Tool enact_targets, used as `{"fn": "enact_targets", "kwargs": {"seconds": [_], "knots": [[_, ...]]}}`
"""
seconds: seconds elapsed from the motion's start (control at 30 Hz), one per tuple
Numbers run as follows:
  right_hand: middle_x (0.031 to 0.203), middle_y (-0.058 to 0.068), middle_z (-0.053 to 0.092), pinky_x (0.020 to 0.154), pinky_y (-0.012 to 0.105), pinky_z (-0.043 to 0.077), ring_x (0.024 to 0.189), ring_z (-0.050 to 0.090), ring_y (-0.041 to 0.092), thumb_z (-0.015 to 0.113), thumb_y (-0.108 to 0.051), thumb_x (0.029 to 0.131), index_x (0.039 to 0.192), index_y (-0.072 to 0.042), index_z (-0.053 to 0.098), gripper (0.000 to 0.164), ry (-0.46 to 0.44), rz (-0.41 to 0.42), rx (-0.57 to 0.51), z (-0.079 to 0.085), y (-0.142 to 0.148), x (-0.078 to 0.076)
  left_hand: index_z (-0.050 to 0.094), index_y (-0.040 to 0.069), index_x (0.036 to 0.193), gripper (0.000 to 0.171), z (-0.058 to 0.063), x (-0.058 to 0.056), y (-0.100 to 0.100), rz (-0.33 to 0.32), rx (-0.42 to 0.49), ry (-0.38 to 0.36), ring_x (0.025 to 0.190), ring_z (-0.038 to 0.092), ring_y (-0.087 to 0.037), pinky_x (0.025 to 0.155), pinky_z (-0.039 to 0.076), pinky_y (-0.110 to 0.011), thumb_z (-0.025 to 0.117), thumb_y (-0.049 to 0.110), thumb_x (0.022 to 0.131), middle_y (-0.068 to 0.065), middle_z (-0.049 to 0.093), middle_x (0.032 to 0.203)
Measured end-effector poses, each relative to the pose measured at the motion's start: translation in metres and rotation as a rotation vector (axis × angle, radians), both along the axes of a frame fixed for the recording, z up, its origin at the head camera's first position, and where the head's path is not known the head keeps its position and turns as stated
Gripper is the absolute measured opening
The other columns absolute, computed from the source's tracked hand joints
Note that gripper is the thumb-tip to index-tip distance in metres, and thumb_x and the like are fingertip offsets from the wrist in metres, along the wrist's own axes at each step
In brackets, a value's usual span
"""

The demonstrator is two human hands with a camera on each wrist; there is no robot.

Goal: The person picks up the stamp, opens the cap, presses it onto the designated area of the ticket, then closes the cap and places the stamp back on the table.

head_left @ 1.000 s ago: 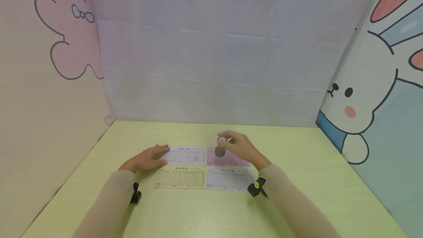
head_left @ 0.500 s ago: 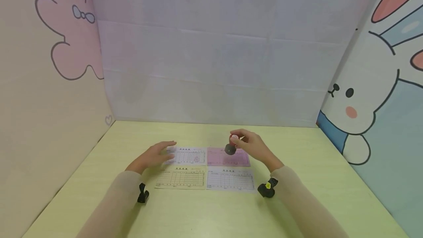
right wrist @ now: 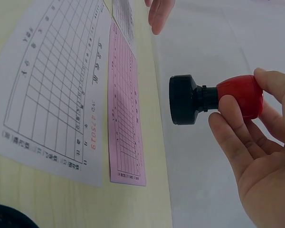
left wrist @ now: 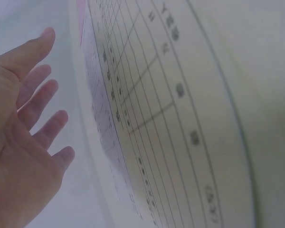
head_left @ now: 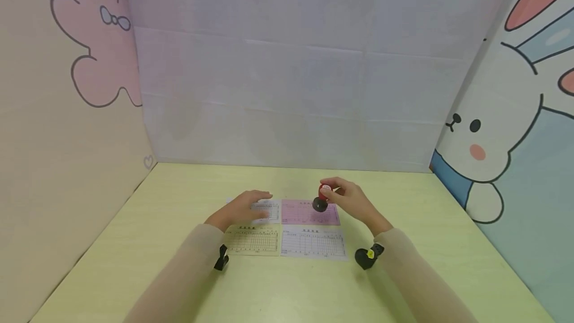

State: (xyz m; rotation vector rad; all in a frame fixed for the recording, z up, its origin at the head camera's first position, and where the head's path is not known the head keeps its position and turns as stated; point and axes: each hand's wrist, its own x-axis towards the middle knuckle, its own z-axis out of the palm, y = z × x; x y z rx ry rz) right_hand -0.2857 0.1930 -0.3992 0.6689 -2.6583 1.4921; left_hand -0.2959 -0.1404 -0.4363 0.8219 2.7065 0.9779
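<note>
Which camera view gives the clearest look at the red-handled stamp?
The right wrist view: the red-handled stamp appears large and side-on there, from handle to black base, in the right hand. The head view shows it small, above the pink form; the left wrist view doesn't show it.

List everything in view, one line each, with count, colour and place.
Stamp: 1, red and black, held raised at back right
Pink form: 1, pink, back right
White forms: 2, white, back left and front right
Yellow form: 1, pale yellow, front left
Table: 1, pale yellow, under the forms
Cloth: 1, pale lilac, behind
Cartoon panels: 2, multicoloured, either side
Wrist cameras: 2, black, one per wrist
Sleeves: 2, beige, forearms
Left hand: 1, bare, over the left forms
Right hand: 1, bare, gripping the stamp
</note>
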Motion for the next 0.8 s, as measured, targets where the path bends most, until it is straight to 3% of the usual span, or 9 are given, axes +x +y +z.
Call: {"fn": "enact_targets", "kwargs": {"seconds": [0.23,0.57,0.8], "knots": [[0.104,0.007,0.072,0.087,0.037,0.054,0.087,0.071,0.024,0.065,-0.033,0.1,0.132,-0.006,0.062,0.041,-0.026,-0.024,0.0,-0.005,0.004,0.003,0.051,0.006,0.146,0.059,-0.007,-0.004,0.022,0.016,-0.043,-0.011,0.144,0.033,-0.035,0.117,0.027,-0.052,0.073,0.023,0.094,-0.011,0.045,0.153],[0.104,0.006,0.071,0.087,0.041,0.056,0.087,0.071,0.023,0.065,-0.032,0.1,0.132,-0.008,0.062,0.04,-0.016,-0.03,0.013,-0.008,0.014,0.007,0.052,0.014,0.147,0.06,-0.013,-0.006,0.04,0.016,-0.185,0.052,0.144,0.033,-0.037,0.116,0.024,-0.058,0.072,0.029,0.093,-0.01,0.042,0.155],[0.107,0.007,0.071,0.086,0.039,0.056,0.087,0.071,0.021,0.064,-0.03,0.1,0.133,-0.006,0.061,0.041,-0.004,-0.035,0.028,-0.01,0.02,0.009,0.052,0.009,0.146,0.059,-0.01,-0.004,0.047,-0.001,-0.215,0.084,0.143,0.036,-0.036,0.118,0.024,-0.054,0.071,0.028,0.095,-0.012,0.044,0.153]]}}
